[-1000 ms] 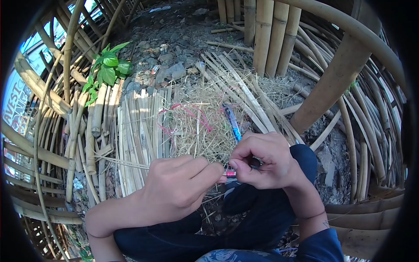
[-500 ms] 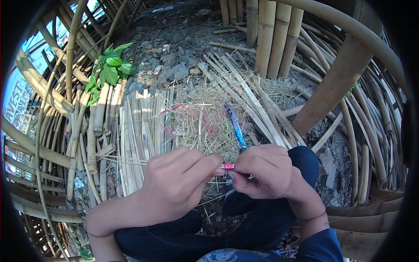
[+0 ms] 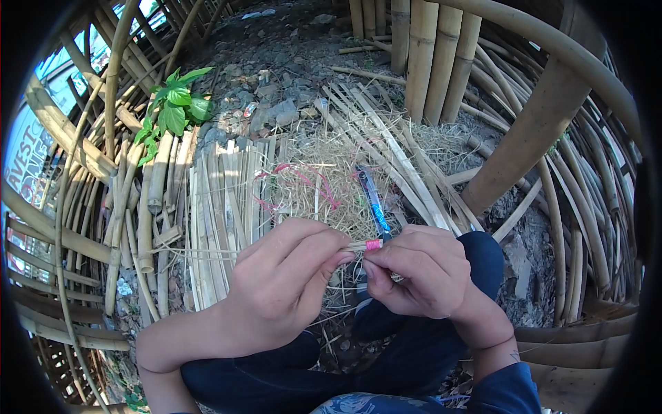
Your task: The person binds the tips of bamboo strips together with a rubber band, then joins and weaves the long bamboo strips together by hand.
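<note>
Thin bamboo strips (image 3: pixel 356 246) run sideways through the closed fingers of my left hand (image 3: pixel 276 283), their long ends trailing out to the left. Around their right end sits a pink string wrapping (image 3: pixel 373 244). My right hand (image 3: pixel 420 272) pinches at this wrapped end, thumb and forefinger together; the fingertips partly hide what they grip. Just beyond my right hand, a long narrow tool with a blue-patterned section (image 3: pixel 376 207) lies on the bamboo shavings (image 3: pixel 303 207). Loose pink string (image 3: pixel 324 190) is tangled on those shavings.
Split bamboo slats (image 3: pixel 224 186) lie left of the shavings, with longer slats (image 3: pixel 396 152) at the right. Thick bamboo poles (image 3: pixel 441 69) and a slanting post (image 3: pixel 524 131) stand to the right. A green plant (image 3: pixel 172 103) grows at the upper left beside stony ground (image 3: pixel 276 76).
The pink-wrapped end has moved slightly right and up and shows more. My hands are a little farther apart, with more of the strips visible between them.
</note>
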Available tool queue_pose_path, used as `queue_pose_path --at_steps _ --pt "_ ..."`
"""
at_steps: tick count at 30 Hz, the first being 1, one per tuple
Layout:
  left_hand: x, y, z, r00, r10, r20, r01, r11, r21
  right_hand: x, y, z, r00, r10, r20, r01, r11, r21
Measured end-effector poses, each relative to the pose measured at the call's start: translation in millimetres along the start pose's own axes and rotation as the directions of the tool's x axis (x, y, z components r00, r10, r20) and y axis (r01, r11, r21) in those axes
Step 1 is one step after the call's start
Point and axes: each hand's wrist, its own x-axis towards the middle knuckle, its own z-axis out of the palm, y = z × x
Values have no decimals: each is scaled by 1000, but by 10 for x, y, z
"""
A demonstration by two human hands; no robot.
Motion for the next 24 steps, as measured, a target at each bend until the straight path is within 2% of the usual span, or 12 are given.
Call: queue_pose_path --at_steps 6,8,12,15,17,18,20,24 --pt "1 -31 11 997 -27 -73 26 1000 -13 -14 -41 47 999 51 -18 -52 998 -35" --pt "20 -34 5 997 -30 -69 33 998 51 -22 -86 84 984 175 -44 -175 984 -4" --pt "58 -40 15 997 -9 -75 14 998 65 -32 -119 168 967 217 -132 -220 976 -4" --pt "97 -31 3 999 -18 -36 22 994 106 -27 -151 195 951 266 -160 -264 964 33" --pt "118 -26 -7 1000 -26 12 25 995 95 -44 -175 213 906 389 -168 -367 919 146" --pt "115 -20 0 1000 -24 11 23 995 97 -56 -173 216 907 387 -169 -365 920 145" --pt "107 -14 17 993 -97 -62 95 995 -23 -77 -150 226 891 420 -171 -374 894 247" --pt "100 -56 -48 999 -42 -24 42 999 13 -91 -100 232 900 402 -171 -350 898 267"
